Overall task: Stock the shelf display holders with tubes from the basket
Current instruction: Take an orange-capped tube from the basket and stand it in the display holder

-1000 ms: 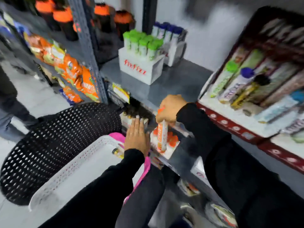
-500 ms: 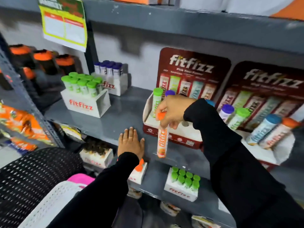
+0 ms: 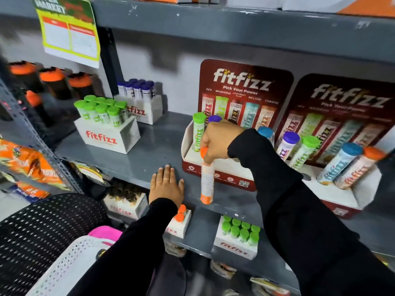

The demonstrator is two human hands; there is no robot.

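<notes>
My right hand (image 3: 220, 142) grips an orange-capped white tube (image 3: 206, 182) by its cap, hanging upright in front of the red fitfizz display holder (image 3: 222, 171). That holder has a green-capped tube (image 3: 198, 133), a purple-capped one (image 3: 214, 119) and a blue-capped one (image 3: 265, 132) standing in it. My left hand (image 3: 166, 184) lies flat, fingers spread, on the edge of the grey shelf (image 3: 149, 154). The white basket (image 3: 64, 263) sits at the lower left, its contents hidden.
A second red display holder (image 3: 342, 195) with several tubes stands to the right. White fitfizz boxes of green tubes (image 3: 106, 127) and purple tubes (image 3: 139, 99) sit at the left. A lower shelf holds more boxes (image 3: 237, 238). A black mesh basket (image 3: 42, 231) is at lower left.
My right hand lifted the orange-capped tube from the lower shelf up to the front of the red holder. My view rose from the basket. My left hand stays on the shelf edge.
</notes>
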